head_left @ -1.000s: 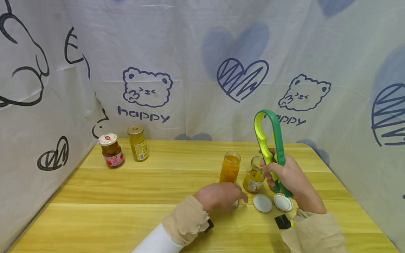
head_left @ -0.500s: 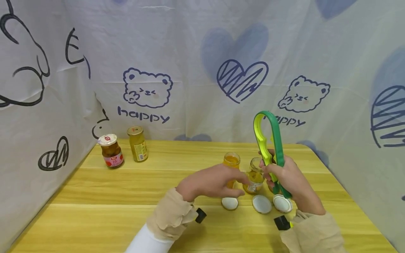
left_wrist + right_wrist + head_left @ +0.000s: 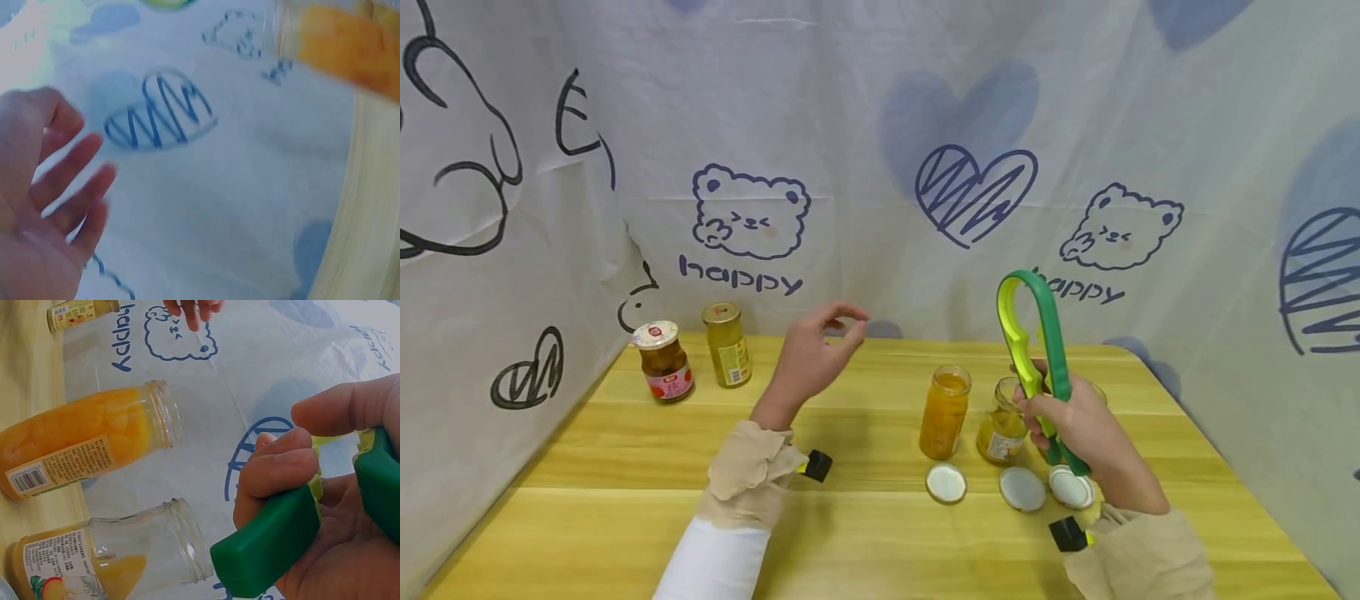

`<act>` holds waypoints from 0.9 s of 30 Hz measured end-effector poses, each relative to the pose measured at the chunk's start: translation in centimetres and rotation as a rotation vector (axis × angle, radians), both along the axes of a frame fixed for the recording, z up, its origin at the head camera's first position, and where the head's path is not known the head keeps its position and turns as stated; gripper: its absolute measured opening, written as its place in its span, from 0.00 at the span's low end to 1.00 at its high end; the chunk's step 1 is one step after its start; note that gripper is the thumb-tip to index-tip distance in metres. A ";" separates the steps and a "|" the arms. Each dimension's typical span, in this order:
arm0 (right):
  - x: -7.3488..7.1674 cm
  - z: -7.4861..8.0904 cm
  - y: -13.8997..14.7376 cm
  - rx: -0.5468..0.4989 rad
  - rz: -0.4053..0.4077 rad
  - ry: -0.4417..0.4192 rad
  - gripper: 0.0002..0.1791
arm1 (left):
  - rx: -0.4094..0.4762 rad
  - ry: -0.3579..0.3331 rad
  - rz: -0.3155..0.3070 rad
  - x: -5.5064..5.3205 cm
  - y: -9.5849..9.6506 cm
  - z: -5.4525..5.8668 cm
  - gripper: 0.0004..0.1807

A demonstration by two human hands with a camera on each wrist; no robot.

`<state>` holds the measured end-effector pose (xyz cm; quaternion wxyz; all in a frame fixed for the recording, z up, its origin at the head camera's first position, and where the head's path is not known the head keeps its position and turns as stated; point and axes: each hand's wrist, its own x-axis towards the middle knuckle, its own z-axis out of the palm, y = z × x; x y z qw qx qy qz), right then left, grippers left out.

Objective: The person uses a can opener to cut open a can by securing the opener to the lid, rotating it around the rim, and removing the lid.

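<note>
My right hand grips a green and yellow jar opener, its loop pointing up, over the jars at the right. In the right wrist view fingers curl round its green handles. My left hand is raised above the table, holding nothing, fingers loosely bent. Left of the right hand stand a lidless jar of orange fruit and a lidless jar of yellow fruit. Another jar is mostly hidden behind the right hand. In front lie a white lid, a second lid and a third lid.
At the back left stand two capped jars: a dark one with a pink label and a yellow one with a gold lid. The wooden table meets a white printed cloth behind and at both sides.
My left hand has lifted from near the lids and swung left and up, uncovering the orange jar and its lid. My right hand still holds the jar opener in nearly the same spot.
</note>
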<state>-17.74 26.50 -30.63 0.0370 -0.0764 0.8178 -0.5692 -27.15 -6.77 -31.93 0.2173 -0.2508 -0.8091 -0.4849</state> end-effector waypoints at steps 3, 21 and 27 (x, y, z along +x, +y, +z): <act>0.0 -0.1 0.0 -0.003 0.001 0.001 0.20 | 0.041 -0.034 0.177 -1.4 -1.9 -0.2 0.11; 0.1 0.1 0.2 0.005 -0.027 -0.025 0.20 | 0.311 -0.432 0.593 -5.8 -10.7 -4.2 0.52; 0.1 0.0 0.2 0.013 -0.026 -0.026 0.20 | 0.351 -0.499 0.616 -6.1 -11.2 -5.9 0.57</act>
